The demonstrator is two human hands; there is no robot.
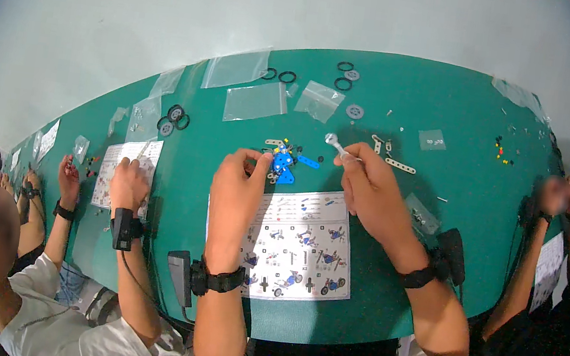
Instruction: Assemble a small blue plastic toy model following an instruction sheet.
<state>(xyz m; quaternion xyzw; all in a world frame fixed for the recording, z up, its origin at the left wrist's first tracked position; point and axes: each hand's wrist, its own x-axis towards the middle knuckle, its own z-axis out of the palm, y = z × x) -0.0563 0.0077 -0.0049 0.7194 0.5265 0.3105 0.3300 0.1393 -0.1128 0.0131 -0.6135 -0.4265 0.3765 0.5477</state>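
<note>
On the green table (433, 89) a printed sheet (301, 248) is lying before the person, whose left hand (240, 178) is curling beside some blue plates (284, 163) just past the sheet, though I'm not seeing whether it's gripping any; the right hand (374, 195) is pinching a small silver tool (332, 140)

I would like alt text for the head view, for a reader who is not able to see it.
A person's right hand holds a small silver tool over a green table, while the left hand is at a cluster of small blue parts. An illustrated sheet lies nearer the wearer; other people are at both sides.
</note>
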